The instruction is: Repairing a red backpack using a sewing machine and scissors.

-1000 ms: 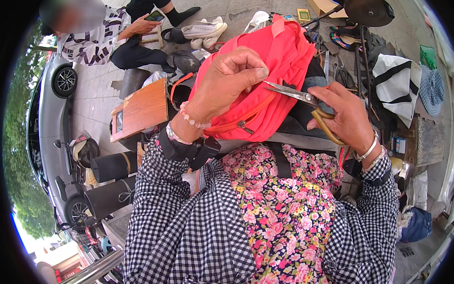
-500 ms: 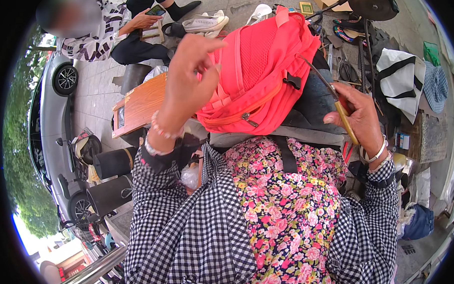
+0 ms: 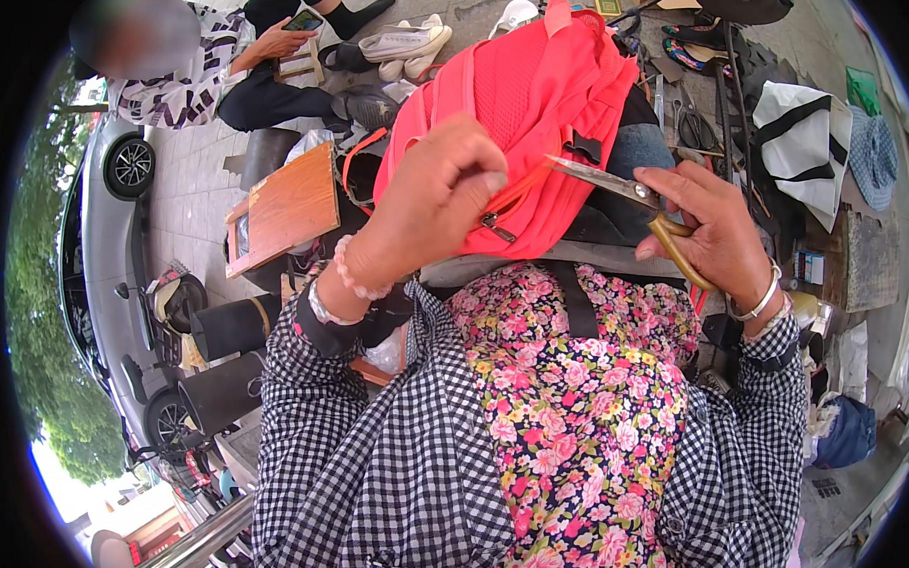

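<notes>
Right hand [image 3: 717,228] grasps scissors [image 3: 618,190], blades pointing left at the pink backpack [image 3: 540,117]; left hand [image 3: 432,208] pinches its strap [image 3: 513,191].

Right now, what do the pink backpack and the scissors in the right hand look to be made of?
Backpack: woven synthetic cloth, probably nylon, matte coral pink with a mesh panel and creases. Scissors: blades look like dull grey steel with a faint glint; the handles look brassy yellow, coating or bare metal unclear.
</notes>
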### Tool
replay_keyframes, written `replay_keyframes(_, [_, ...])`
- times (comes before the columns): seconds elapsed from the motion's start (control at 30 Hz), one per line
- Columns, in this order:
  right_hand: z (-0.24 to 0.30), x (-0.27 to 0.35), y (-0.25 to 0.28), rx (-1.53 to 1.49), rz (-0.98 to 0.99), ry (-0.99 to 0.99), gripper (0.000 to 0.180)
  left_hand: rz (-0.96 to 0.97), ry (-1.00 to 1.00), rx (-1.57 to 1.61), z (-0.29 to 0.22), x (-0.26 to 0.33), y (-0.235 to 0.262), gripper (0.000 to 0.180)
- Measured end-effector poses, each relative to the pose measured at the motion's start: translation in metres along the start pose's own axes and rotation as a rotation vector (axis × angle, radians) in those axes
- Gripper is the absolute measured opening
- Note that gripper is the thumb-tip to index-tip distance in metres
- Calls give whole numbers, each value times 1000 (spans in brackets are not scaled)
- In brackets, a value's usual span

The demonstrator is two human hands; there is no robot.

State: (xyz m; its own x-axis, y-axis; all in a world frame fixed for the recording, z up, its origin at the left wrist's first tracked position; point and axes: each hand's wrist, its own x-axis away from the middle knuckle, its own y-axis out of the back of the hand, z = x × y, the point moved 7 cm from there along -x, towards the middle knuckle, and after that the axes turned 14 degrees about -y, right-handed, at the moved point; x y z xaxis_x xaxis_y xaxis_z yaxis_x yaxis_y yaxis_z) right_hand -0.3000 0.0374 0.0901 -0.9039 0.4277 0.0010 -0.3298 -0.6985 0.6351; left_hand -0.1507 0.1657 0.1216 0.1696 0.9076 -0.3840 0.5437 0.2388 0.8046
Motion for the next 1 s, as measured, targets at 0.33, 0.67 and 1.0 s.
replay_keyframes(0.33, [25,-12,-12,242,-27,154,50,-413,582,936,37,26,-9,4])
replay_keyframes(0.67, [44,-14,-19,447,-118,202,39,-309,484,824,30,19,-5,6])
replay_keyframes(1.0, [-4,-11,-2,-132,-41,62,43,-712,647,824,71,48,23,12])
